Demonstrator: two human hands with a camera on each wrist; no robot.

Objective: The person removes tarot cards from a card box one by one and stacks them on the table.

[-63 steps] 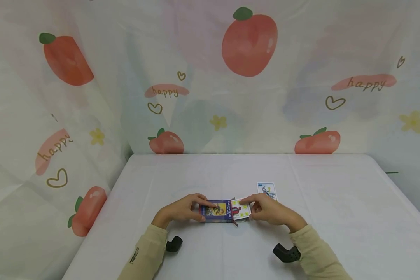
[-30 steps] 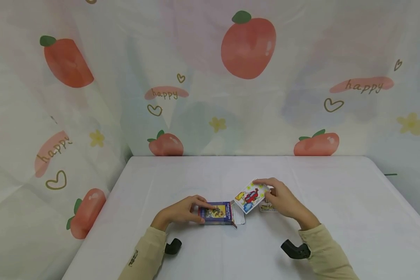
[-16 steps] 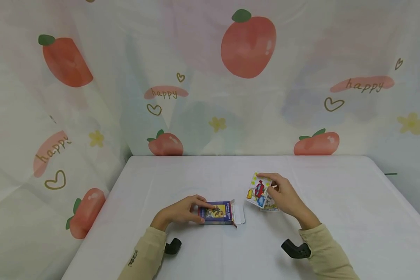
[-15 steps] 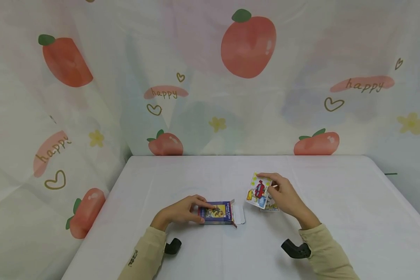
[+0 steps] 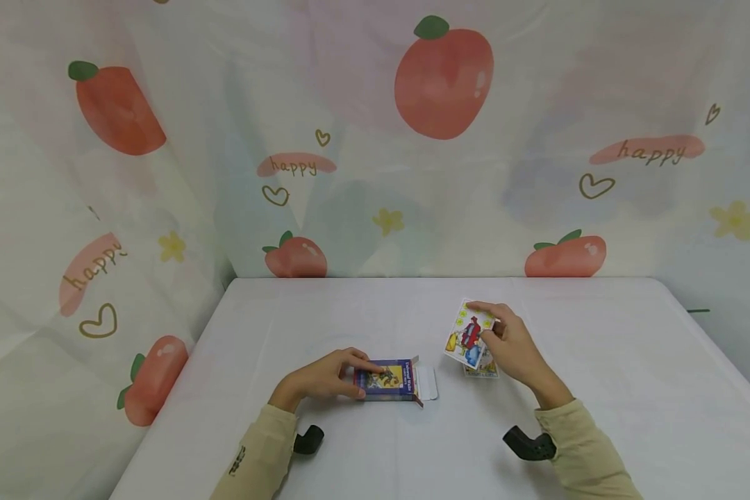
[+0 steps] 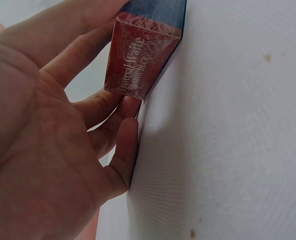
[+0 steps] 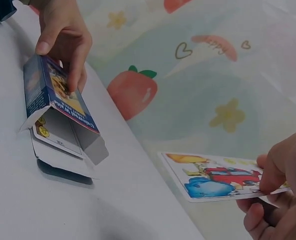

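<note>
My left hand (image 5: 325, 375) grips the closed end of a blue tarot card box (image 5: 387, 380) lying flat on the table. The box's red end (image 6: 138, 57) carries the words "Universal Waite" in the left wrist view. Its other end gapes with flaps spread, and a card (image 7: 58, 135) shows inside. Between thumb and fingers, my right hand (image 5: 515, 347) pinches a tarot card (image 5: 465, 337) with a red-robed figure, raised and tilted above the table. Partly hidden beneath it, another tarot card (image 5: 482, 373) lies on the table.
A white cloth covers the table (image 5: 362, 312), which ends at a fruit-printed curtain (image 5: 444, 208) behind and on the left. Black curved pieces (image 5: 529, 444) stick out at both wrists, by the beige sleeves.
My right hand has drawn the red-figure card out of the box's mouth and carried it up and right, over the card on the table. My left hand has stayed on the box.
</note>
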